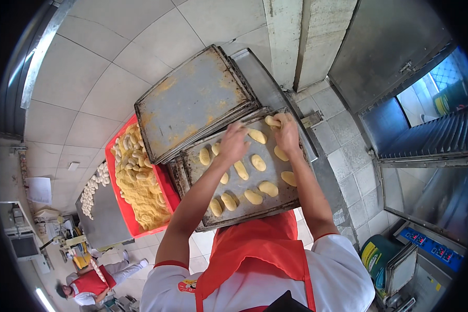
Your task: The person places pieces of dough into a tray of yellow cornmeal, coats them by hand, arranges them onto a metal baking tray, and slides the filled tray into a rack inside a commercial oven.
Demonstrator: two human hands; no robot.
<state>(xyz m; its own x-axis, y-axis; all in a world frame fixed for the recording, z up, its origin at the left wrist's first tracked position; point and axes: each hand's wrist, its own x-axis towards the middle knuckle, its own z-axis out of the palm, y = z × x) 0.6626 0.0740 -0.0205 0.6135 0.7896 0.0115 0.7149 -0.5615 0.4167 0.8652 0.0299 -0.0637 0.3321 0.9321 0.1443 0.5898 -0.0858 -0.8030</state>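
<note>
A dark-edged baking tray [276,167] lies in front of me, with several oval dough pieces [258,163] coated in yellow crumbs spaced across it. At its far right corner my right hand [286,132] is closed round a crumb-coated dough piece [272,121]. My left hand [234,144] is over the tray's far side, left of another dough piece [257,135]. Motion blurs its fingers, so I cannot tell whether they hold anything.
A stack of worn baking trays [197,104] stands beyond the tray. On the left, a red tub [166,187] holds yellow crumbs and dough pieces. Past it, pale pieces [91,190] lie on a metal table [104,223]. A co-worker [96,281] is at lower left; metal cabinets stand right.
</note>
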